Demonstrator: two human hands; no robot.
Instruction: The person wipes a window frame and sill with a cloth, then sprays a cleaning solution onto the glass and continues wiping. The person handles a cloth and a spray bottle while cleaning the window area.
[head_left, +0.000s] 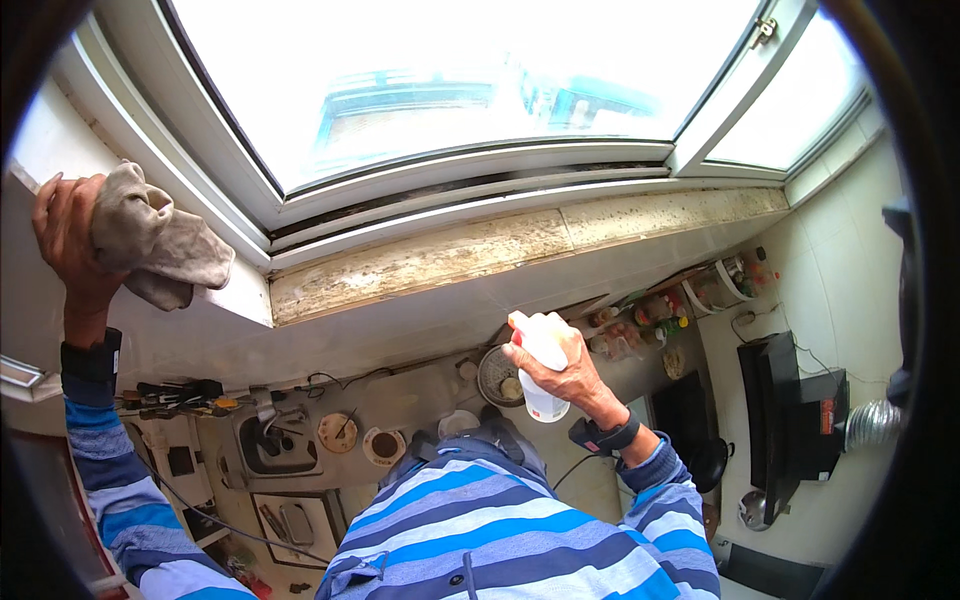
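My left hand (71, 240) is raised at the left, closed on a bunched grey-beige cloth (157, 232) beside the window's side frame. In my right hand (559, 360) is a white plastic spray bottle (545, 401) with an orange-red nozzle, pointing up and left towards the sill. A faint mist shows before the nozzle. The tiled window sill (420, 259), covered in dark specks and stains, runs across beyond both hands. Behind it lies the white window frame (480, 161), with dark grime in its track.
Far below are a steel sink (277, 442), a colander (501, 375), a plate (337, 433) and a bowl (384, 445) on the counter. Utensils hang at the left. Bottles and jars (664, 322) line the wall on the right, near a black range hood (795, 420) with a foil duct (874, 426).
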